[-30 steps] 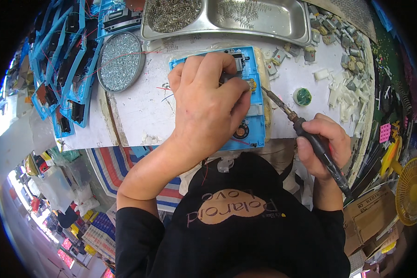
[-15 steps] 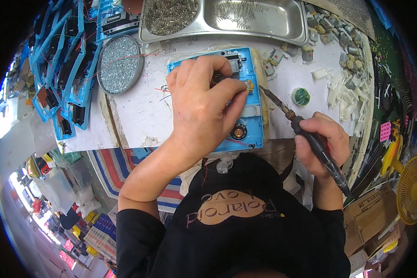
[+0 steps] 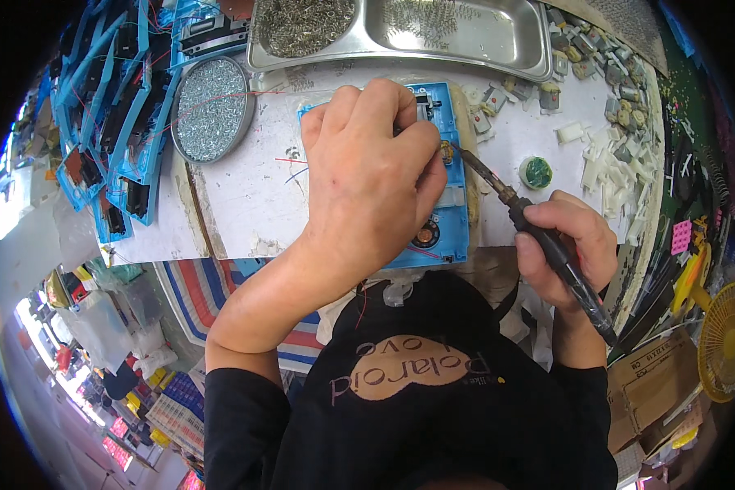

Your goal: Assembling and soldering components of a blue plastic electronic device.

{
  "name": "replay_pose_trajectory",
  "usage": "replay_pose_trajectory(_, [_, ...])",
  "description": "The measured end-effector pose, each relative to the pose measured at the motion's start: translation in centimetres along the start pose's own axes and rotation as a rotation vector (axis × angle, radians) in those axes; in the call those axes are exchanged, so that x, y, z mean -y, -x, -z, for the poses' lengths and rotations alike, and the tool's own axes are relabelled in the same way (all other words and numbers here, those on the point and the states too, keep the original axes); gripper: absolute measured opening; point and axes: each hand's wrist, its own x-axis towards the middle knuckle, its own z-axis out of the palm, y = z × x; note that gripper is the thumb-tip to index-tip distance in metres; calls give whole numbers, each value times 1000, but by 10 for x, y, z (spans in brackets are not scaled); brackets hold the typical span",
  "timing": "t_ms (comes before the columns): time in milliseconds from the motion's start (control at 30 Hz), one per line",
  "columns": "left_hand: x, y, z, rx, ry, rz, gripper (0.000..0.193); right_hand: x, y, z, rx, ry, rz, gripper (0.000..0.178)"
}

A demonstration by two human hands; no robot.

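Our right hand [image 3: 565, 245] grips the soldering iron [image 3: 539, 237], tip slanting up-left onto the blue housing [image 3: 453, 220]; our left hand [image 3: 367, 175] presses flat there, beneath the steel tray [image 3: 498, 33].

1. A brown cardboard box [image 3: 653, 384] with dark print stands at the near right, below the tabletop edge.
2. A small pink label [image 3: 681, 237] lies at the right, among dark parts.
3. Colourful packages [image 3: 171, 408] sit stacked on the floor, near left.
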Motion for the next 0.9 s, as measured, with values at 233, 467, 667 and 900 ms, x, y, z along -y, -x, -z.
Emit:
replay_pose_trajectory(233, [-2,-3,2,7,-20,-22,15,14,-17,0,61,33,25,26])
replay_pose_trajectory(467, [-5,-9,7,79,-49,-33,15,3,-6,1,46,97,31,23])
replay_pose_trajectory(667, [-6,-10,9,105,-66,-40,15,25,-17,-10,-14,170,-21,26])
replay_pose_trajectory(900, [-6,-11,9,98,-82,-54,14,18,-5,6,-85,-43,-112,31])
